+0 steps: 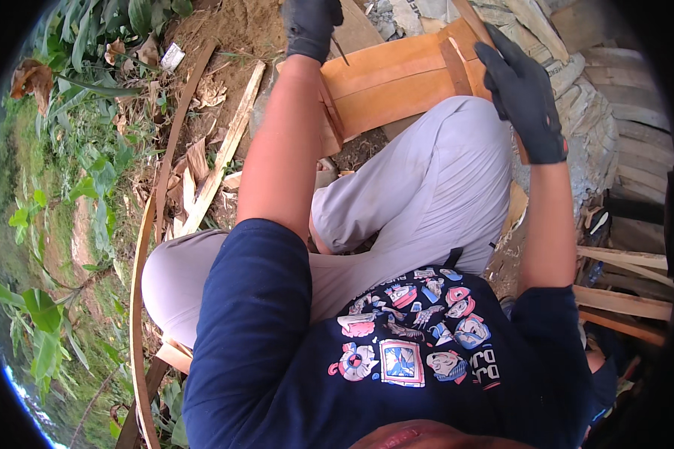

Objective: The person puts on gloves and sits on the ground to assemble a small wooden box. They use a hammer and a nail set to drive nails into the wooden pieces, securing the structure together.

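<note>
An orange-brown wooden frame with flat panels [389, 71] lies tilted beyond my raised knee. My right hand [524, 105], in a dark glove, grips the frame's right side rail, fingers over its edge. At the top edge of the picture is my left hand [311, 30], also gloved, closed and partly cut off. A thin dark pointed piece [341, 51] sticks out beside it over the panel's far left corner. What my left fingers hold is hidden.
Grey sacks [577, 112] lie at the right, near stacked boards [625, 303]. Long wooden strips [228, 153] and wood scraps lie on soil at the left, beside green plants [45, 322]. My bent legs [419, 179] are close to the frame. Part of another person [599, 367] shows at the lower right.
</note>
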### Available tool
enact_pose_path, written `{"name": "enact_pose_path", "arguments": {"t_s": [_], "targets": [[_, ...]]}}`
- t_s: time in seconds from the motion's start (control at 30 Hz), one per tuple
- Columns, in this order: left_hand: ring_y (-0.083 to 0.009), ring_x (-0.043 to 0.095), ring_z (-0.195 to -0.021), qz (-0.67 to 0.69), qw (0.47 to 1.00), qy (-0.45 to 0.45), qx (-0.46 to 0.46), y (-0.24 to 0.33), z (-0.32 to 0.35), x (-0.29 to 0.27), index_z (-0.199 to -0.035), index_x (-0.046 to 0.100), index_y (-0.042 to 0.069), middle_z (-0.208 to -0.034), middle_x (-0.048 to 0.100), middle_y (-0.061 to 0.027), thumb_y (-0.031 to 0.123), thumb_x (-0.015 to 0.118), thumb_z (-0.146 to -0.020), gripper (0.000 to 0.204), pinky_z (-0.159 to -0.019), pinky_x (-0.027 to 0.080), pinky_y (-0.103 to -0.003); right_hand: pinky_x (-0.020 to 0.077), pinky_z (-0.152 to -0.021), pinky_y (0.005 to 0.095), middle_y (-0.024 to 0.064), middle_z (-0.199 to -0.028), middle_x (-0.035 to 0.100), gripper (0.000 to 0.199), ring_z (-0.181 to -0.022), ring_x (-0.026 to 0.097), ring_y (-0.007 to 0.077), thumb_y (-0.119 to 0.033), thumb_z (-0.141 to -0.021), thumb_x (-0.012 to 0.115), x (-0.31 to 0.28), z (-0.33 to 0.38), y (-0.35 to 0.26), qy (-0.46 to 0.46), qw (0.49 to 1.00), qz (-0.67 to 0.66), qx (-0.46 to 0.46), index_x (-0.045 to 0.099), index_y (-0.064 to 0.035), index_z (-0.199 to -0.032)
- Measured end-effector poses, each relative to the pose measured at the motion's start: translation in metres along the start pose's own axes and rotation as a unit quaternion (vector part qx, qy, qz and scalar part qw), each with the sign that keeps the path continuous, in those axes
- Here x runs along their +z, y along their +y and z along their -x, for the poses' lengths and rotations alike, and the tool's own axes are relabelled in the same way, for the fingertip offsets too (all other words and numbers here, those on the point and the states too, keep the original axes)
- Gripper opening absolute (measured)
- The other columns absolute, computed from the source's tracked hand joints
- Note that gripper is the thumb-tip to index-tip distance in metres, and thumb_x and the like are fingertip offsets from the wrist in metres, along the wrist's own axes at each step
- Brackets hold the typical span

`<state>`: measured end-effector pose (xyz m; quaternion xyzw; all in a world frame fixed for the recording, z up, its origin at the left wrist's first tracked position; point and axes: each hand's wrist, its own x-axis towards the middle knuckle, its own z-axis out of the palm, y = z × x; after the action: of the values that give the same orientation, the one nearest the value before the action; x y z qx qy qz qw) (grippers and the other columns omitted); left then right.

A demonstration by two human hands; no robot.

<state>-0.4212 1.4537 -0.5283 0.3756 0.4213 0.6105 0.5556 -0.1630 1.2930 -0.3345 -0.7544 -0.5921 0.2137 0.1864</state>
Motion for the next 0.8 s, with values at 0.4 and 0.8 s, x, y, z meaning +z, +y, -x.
{"name": "enact_pose_path", "arguments": {"t_s": [0.4, 0.8], "targets": [[-0.0167, 0.054, -0.05, -0.089, 0.995, -0.013, 0.041, 0.019, 0.014, 0.011, -0.066, 0.062, 0.012, -0.058, 0.059, -0.003, 0.039, 0.071, -0.099, 0.044, -0.052, 0.042, -0.035, 0.0563, -0.094, 0.0478, 0.0265, -0.114, 0.077, 0.082, -0.108, 0.075, 0.041, -0.065, -0.082, 0.081, 0.009, -0.017, 0.103, 0.003, 0.974, 0.175, 0.144, 0.072, 0.002, -0.128], [-0.0204, 0.062, -0.053, -0.074, 0.996, -0.011, -0.043, -0.008, 0.05, 0.027, -0.074, 0.067, 0.006, -0.063, 0.065, -0.0076, 0.03, 0.075, -0.095, 0.033, -0.05, 0.045, -0.034, 0.056, -0.095, 0.0515, 0.0232, -0.12, 0.075, 0.061, -0.11, 0.072, 0.0437, -0.055, -0.097, 0.069, 0.05, -0.079, 0.124, 0.147, 0.967, 0.204, -0.052, 0.066, -0.0062, -0.135]]}}
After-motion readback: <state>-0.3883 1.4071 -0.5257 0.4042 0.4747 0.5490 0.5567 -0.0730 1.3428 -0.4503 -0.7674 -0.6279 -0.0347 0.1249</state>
